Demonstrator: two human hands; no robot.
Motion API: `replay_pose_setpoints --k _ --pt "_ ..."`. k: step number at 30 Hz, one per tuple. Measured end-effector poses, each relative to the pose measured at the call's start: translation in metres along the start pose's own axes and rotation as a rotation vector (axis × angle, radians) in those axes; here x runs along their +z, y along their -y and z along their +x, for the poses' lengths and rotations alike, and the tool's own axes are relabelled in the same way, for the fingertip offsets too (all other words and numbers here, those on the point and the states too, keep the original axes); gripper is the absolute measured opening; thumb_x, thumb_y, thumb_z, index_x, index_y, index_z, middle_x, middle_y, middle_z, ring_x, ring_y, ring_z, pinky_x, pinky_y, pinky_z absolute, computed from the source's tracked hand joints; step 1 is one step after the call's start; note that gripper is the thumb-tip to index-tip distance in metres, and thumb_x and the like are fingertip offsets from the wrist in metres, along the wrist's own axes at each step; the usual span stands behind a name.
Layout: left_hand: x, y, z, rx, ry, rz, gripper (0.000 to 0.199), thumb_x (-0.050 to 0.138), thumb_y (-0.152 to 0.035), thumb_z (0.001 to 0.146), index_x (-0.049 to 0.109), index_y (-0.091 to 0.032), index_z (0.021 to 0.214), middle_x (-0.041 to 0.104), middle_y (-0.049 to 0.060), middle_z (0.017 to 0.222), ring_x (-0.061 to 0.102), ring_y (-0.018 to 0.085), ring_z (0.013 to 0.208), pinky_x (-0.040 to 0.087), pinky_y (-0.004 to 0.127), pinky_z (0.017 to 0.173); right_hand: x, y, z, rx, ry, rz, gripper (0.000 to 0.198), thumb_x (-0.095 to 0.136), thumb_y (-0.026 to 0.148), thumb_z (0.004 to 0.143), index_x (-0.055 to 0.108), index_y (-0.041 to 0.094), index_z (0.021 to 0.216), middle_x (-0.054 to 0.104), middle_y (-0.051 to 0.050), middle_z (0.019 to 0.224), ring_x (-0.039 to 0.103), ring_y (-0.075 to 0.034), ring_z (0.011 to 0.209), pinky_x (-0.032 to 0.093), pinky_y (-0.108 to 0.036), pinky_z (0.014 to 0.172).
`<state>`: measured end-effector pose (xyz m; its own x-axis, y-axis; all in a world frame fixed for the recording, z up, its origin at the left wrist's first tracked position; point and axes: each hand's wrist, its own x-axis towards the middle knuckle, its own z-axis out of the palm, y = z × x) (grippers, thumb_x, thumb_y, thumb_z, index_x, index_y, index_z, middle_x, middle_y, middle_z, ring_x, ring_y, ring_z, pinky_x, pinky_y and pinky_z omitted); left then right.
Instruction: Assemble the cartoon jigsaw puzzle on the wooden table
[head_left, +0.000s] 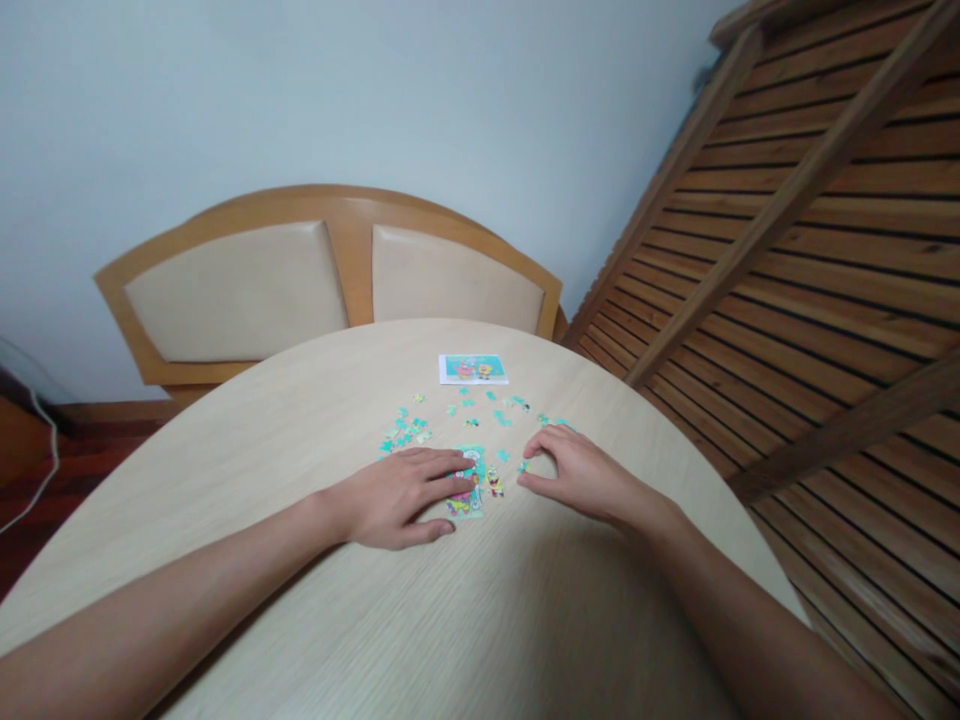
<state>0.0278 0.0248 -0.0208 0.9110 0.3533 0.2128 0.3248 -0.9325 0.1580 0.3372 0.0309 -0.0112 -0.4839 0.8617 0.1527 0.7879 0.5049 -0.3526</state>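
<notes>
My left hand [409, 495] lies flat with its fingers stretched over a partly joined jigsaw puzzle [471, 508], covering some of it. Just right of that section is a small joined cluster of yellow puzzle pieces [495, 482]. Thumb and forefinger of my right hand [570, 470] close around a small teal and yellow puzzle piece [523, 466], low over the table or on it; I cannot tell which. Loose teal pieces [405, 430] are scattered beyond my left hand, and a few more [501, 417] lie beyond the puzzle. Other pieces sit partly behind my right hand.
A picture card [473, 369] with two cartoon figures rests near the far side of the round wooden table [345, 620]. Behind the table stands a bench back with cream panels [236, 290]. A slatted wooden frame [810, 230] leans along the right side.
</notes>
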Motion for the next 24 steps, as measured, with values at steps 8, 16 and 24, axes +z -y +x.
replay_pose_setpoints --k 8,16,24 --pt "0.001 0.001 -0.001 -0.006 0.004 -0.004 0.051 0.052 -0.045 0.100 0.050 -0.020 0.144 0.048 0.016 0.153 0.049 0.032 0.139 0.042 0.049 0.115 -0.001 0.011 -0.001 -0.143 0.080 0.138 0.015 0.075 0.029 0.085 0.070 0.021 0.097 0.071 -0.006 0.101 0.063 -0.024 0.102 0.047 -0.039 0.095" --pt "0.001 0.001 -0.001 -0.014 0.017 0.010 0.051 0.052 -0.046 0.100 0.052 -0.019 0.142 0.048 0.016 0.153 0.049 0.032 0.138 0.042 0.048 0.114 -0.004 0.025 -0.003 -0.195 0.162 0.194 0.017 0.078 0.026 0.079 0.070 0.022 0.093 0.072 -0.004 0.100 0.064 -0.024 0.100 0.048 -0.036 0.093" --pt "0.000 0.001 -0.001 -0.008 0.006 -0.004 0.051 0.052 -0.046 0.100 0.051 -0.020 0.143 0.049 0.016 0.152 0.049 0.033 0.138 0.043 0.049 0.114 -0.001 0.021 -0.004 -0.133 0.127 0.149 0.021 0.080 0.030 0.078 0.069 0.021 0.094 0.071 -0.005 0.099 0.063 -0.025 0.099 0.048 -0.038 0.091"
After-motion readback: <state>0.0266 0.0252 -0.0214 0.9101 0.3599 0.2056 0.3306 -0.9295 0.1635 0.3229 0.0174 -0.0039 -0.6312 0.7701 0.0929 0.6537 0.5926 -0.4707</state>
